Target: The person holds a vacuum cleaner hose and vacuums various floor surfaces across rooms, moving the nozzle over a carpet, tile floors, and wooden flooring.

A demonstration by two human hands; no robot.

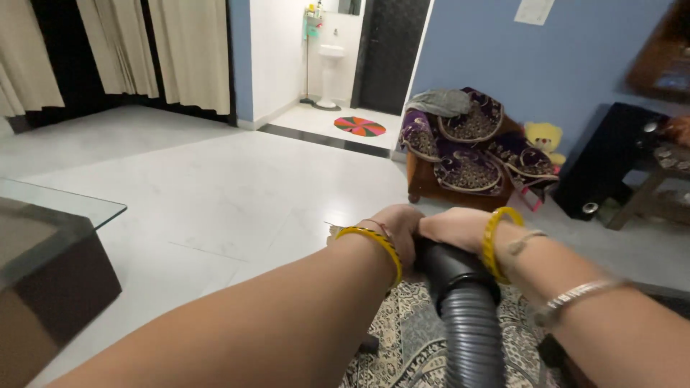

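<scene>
Both my hands grip the top end of a black vacuum hose (467,316), whose ribbed grey tube runs down toward the bottom of the view. My left hand (399,226) wraps the black cuff from the left, a yellow bangle on its wrist. My right hand (453,228) closes over the same cuff from the right, with a yellow bangle and a silver bracelet. The front of the hose is hidden behind my hands. Under them lies a patterned black-and-cream rug (402,338).
A glass-topped table (54,208) stands at the left. An armchair with purple patterned covers (463,154) and a yellow soft toy (544,138) sit by the blue wall. A black speaker (604,162) is at the right. White tiled floor (215,187) stretches ahead to a doorway.
</scene>
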